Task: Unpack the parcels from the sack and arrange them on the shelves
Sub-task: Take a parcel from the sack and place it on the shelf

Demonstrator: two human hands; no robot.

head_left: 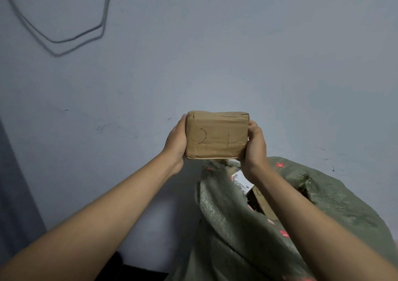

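While your arms reach out in front of you, you hold the parcel (217, 135) up between both hands, above and just left of the sack's mouth, with the pale wall (215, 54) behind it. Your left hand (175, 143) grasps its left end and your right hand (254, 146) grasps its right end, each thumb lying along the near edge while the fingers go round behind, out of sight. The parcel is a brown, taped box, and the face turned to you bears "2-1" in black pen. The green woven sack (247, 226) slumps low on your right, open at the top. Inside it you can see a white label (241, 180) and some brown cardboard (262, 203). A grey cable (71, 41) loops across the wall at upper left.
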